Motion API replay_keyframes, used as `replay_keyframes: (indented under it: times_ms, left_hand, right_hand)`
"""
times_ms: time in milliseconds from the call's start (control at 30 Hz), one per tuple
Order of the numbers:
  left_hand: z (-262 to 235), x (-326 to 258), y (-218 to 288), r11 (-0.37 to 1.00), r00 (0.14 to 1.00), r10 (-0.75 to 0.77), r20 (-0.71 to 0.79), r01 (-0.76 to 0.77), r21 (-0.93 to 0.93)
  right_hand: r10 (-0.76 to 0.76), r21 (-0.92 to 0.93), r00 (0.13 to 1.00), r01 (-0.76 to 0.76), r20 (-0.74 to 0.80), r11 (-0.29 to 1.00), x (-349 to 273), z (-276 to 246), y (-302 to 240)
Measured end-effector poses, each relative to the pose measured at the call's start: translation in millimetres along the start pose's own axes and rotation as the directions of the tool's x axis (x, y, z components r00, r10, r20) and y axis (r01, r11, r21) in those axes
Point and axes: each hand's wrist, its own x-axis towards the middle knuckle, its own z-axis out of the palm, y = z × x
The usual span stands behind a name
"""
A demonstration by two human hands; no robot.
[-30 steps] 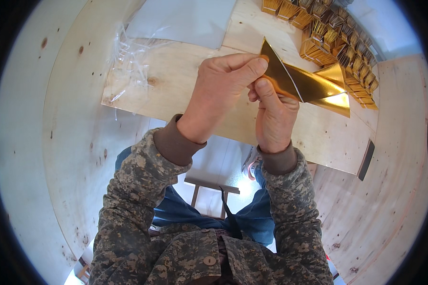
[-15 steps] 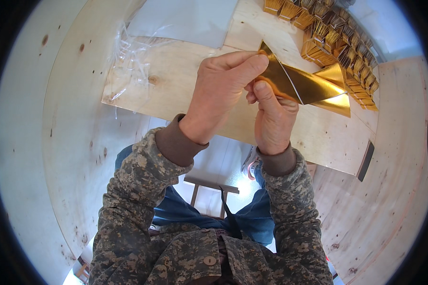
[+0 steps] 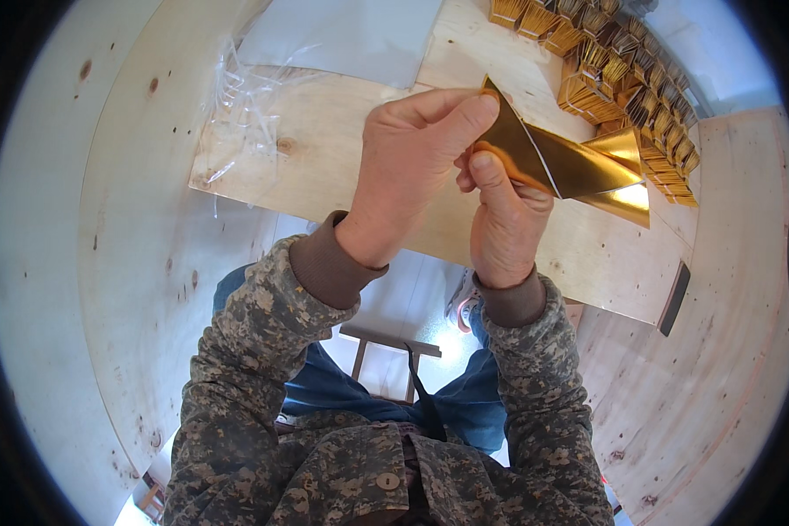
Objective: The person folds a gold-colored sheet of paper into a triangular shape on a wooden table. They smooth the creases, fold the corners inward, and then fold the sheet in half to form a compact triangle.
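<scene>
A shiny gold foil paper [image 3: 552, 158], partly folded, is held up over the wooden table. White edge lines cross it, and its far right end spreads into two flaps. My left hand [image 3: 412, 158] pinches its upper left corner between thumb and forefinger. Lower down, my right hand [image 3: 508, 206] grips the bottom edge with the thumb on top and the fingers curled beneath. Both hands are close together, and the paper's left part is hidden behind the fingers.
Several bundles of folded gold paper [image 3: 587, 92] stand stacked at the table's back right. Clear plastic strips [image 3: 241, 110] lie at the left, beside a pale grey sheet [image 3: 337, 39]. The wooden table [image 3: 324, 180] ends in front of my knees; wooden panels rise on both sides.
Both hands keep the same grip on the gold foil paper. Its right end has dipped very slightly; otherwise little differs.
</scene>
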Motion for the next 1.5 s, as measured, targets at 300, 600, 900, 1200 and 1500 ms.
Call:
replay_keyframes:
  times_ms: [300,600,900,1200,1500]
  left_hand:
    - [3.0,-2.3,4.2,1.0,0.999,0.017,-0.029,-0.018,-0.025]
    - [1.0,-1.9,4.9,0.997,0.996,0.077,-0.034,-0.076,0.023]
    - [4.7,-2.9,7.1,0.996,0.998,0.065,-0.009,-0.064,0.064]
    - [4.3,-2.0,7.7,0.997,0.999,0.049,-0.014,-0.048,0.06]
    - [3.8,-2.2,9.3,0.996,0.999,0.039,-0.021,-0.037,0.081]
  right_hand:
    - [0.0,-0.05,1.0,-0.001,-0.011,0.999,-3.1,3.6,-0.1]
    - [-0.017,-0.089,1.0,0.015,-0.026,0.996,-4.4,4.3,1.0]
    - [-0.05,-0.011,0.998,0.05,-0.037,0.999,-2.2,1.4,3.9]
    - [-0.035,-0.062,0.999,0.034,-0.013,0.997,-3.8,1.0,2.9]
    - [-0.046,-0.053,0.999,0.046,0.01,0.998,-2.0,-1.4,6.0]
